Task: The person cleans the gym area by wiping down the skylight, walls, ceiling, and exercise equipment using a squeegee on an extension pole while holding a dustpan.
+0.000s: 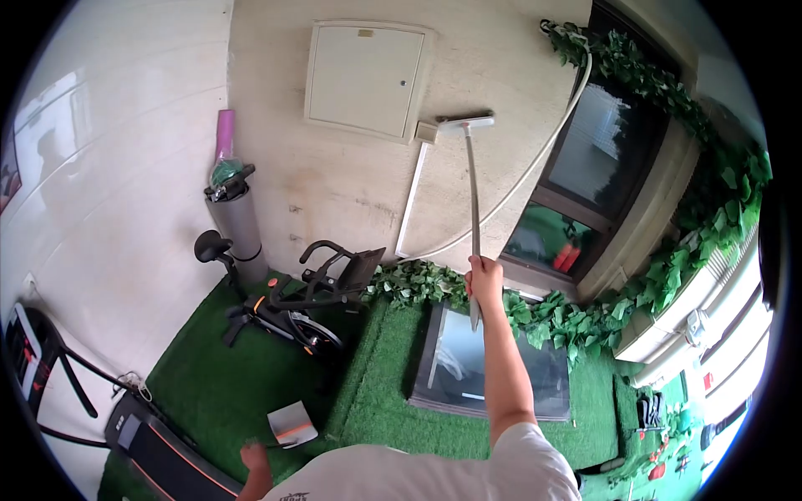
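My right hand [484,278] is wrapped round the lower part of a long light-coloured pole [474,192]. The pole stretches up to a flat brush head [468,122], which is at the beige wall, just right of a small square box [426,132]. My left hand [253,455] is low in the view, near the handle of a white dustpan-like object [292,424] with an orange stripe. Its fingers look curled, but what they hold is too small to make out.
An exercise bike [292,309] stands at centre left, a treadmill [167,451] lower left. A panel door [366,79] is on the wall. Leafy garland [568,321] frames a window [593,150]. A glass hatch [455,359] sits in green turf [376,359].
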A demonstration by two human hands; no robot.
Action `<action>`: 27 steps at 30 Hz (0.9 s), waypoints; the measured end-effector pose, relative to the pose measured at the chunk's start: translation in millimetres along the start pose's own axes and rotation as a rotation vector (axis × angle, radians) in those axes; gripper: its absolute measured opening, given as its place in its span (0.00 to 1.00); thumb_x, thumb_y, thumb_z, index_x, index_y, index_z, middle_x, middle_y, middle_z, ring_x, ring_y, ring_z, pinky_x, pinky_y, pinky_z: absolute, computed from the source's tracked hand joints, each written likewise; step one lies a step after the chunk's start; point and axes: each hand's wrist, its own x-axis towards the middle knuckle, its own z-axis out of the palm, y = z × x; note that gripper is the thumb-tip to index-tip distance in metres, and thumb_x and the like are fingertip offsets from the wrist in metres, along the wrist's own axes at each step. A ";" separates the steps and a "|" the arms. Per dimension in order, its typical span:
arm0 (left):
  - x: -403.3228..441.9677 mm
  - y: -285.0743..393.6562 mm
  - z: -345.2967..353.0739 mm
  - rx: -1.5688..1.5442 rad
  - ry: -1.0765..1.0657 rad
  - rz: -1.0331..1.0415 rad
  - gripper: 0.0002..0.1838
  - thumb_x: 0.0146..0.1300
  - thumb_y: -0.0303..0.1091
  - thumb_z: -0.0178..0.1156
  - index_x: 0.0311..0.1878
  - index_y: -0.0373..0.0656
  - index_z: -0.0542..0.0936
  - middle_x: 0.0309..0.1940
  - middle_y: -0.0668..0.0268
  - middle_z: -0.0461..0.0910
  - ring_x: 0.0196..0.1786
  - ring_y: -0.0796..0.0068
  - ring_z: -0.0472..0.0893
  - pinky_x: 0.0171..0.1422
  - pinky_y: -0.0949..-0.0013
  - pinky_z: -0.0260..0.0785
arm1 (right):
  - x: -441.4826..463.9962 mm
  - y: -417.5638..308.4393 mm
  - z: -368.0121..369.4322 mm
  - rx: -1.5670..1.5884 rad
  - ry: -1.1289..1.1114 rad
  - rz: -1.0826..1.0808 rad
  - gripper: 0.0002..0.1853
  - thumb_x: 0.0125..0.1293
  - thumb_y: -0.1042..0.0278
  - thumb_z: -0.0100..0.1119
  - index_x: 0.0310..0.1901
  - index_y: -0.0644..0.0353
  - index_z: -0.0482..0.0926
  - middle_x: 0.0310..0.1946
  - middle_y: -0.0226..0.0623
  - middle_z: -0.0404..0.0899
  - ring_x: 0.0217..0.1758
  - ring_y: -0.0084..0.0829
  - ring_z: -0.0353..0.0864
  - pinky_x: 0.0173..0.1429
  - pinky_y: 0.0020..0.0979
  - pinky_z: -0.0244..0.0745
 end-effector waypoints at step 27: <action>40.7 39.2 -4.3 -0.460 -0.399 -0.375 0.06 0.51 0.28 0.56 0.30 0.35 0.77 0.22 0.53 0.78 0.25 0.61 0.79 0.28 0.53 0.71 | -26.2 -132.6 71.6 0.251 -0.187 -0.099 0.20 0.75 0.56 0.41 0.43 0.68 0.75 0.12 0.26 0.60 0.07 0.21 0.59 0.10 0.26 0.54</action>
